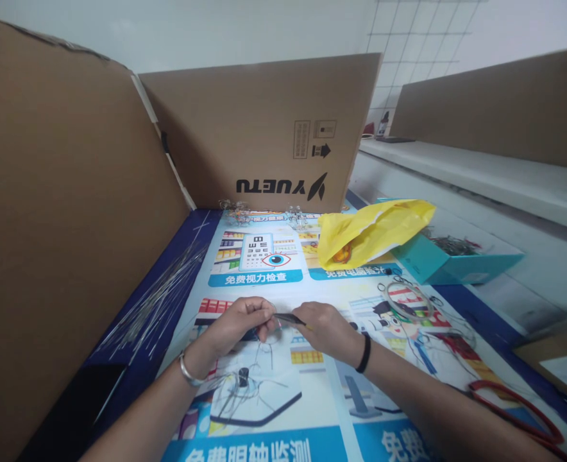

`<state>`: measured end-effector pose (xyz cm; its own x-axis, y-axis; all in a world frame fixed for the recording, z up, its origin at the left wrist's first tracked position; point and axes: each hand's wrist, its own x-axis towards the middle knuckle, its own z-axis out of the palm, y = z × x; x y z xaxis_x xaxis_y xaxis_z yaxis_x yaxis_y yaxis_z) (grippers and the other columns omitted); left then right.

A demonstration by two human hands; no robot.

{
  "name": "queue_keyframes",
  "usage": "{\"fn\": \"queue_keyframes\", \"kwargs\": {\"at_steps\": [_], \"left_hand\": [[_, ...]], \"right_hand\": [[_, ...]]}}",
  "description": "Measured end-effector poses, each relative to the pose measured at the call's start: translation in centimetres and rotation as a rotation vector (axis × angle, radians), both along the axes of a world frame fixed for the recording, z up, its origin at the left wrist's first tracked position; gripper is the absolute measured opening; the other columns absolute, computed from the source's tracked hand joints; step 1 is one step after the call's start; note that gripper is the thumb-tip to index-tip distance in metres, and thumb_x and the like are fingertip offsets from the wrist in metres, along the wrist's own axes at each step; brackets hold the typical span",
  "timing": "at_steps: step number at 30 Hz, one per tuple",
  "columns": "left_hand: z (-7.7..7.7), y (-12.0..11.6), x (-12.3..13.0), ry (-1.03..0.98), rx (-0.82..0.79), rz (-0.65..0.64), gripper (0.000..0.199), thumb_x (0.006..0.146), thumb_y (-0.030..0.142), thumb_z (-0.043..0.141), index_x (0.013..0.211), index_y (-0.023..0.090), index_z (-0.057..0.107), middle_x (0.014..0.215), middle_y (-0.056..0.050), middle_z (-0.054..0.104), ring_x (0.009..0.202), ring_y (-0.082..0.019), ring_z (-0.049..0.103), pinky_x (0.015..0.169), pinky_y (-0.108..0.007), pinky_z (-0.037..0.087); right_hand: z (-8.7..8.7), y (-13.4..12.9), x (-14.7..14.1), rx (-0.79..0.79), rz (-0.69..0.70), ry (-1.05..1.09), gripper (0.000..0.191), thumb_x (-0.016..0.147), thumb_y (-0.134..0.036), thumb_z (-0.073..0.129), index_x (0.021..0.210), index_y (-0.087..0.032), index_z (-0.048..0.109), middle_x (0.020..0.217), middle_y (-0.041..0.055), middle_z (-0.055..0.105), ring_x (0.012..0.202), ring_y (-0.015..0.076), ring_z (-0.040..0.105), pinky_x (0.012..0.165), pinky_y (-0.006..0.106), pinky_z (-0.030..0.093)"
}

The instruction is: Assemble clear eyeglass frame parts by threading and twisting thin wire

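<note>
both hands work close together over the middle of the bench (312, 287). the left hand (247, 321), a bangle (190, 371) on its wrist, pinches a fine wire (278, 323) between finger and thumb; the right hand (329, 328) is closed around a slim dark tool (290, 317), its tips reaching the left fingertips. blur hides whether those tips grip the wire. holding it close to them should limit twisting, and light squeezes would spare the fingertips. straight wires (153, 301) spread along the left edge; towards the near edge, a small black thing (244, 376) sits among loose strands (223, 385). farther right, a yellow bag (380, 234) overlaps a teal box (476, 268) at the right edge, a coiled loop (411, 319) lies nearer, and a red cord (473, 386) curves by the near right corner.
</note>
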<state>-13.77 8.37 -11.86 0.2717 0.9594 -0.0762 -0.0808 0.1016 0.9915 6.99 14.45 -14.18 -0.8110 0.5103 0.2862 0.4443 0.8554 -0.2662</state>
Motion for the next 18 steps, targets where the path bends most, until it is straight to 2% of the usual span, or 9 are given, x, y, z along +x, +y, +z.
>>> {"fn": "queue_keyframes", "kwargs": {"at_steps": [5,11,14,18], "left_hand": [[0.0,0.1,0.3,-0.013,0.015,0.024,0.024,0.082,0.034,0.055,0.075,0.011,0.061,0.061,-0.002,0.06,0.051,-0.009,0.052,0.054,-0.022,0.039],[-0.1,0.3,0.3,-0.058,0.016,0.175,0.029,0.083,0.04,0.052,0.092,0.014,0.062,0.085,-0.006,0.063,0.058,-0.01,0.056,0.054,-0.022,0.041],[-0.3,0.4,0.3,-0.058,0.026,0.26,0.035,0.084,0.045,0.047,0.087,0.014,0.062,0.081,-0.006,0.063,0.058,-0.011,0.055,0.052,-0.022,0.04],[-0.3,0.4,0.3,-0.038,0.035,0.306,0.038,0.083,0.048,0.047,0.082,0.013,0.061,0.072,-0.005,0.062,0.055,-0.011,0.053,0.053,-0.022,0.04]], "right_hand": [[0.7,0.1,-0.1,-0.112,-0.046,0.013,0.022,0.088,-0.029,0.044,0.084,-0.016,0.06,0.08,0.005,0.064,0.075,0.015,0.058,0.066,0.023,0.039],[2.4,0.5,-0.2,-0.296,-0.113,0.032,0.017,0.083,-0.025,0.05,0.07,-0.017,0.058,0.069,0.0002,0.061,0.064,0.0121,0.054,0.058,0.021,0.036],[2.7,0.5,-0.2,-0.35,-0.115,0.06,0.019,0.083,-0.025,0.047,0.069,-0.018,0.058,0.067,-0.0008,0.06,0.062,0.0116,0.053,0.057,0.02,0.035],[2.6,0.6,-0.2,-0.367,-0.136,0.068,0.018,0.082,-0.025,0.047,0.07,-0.018,0.059,0.069,-0.0005,0.061,0.064,0.0126,0.054,0.059,0.021,0.035]]}}
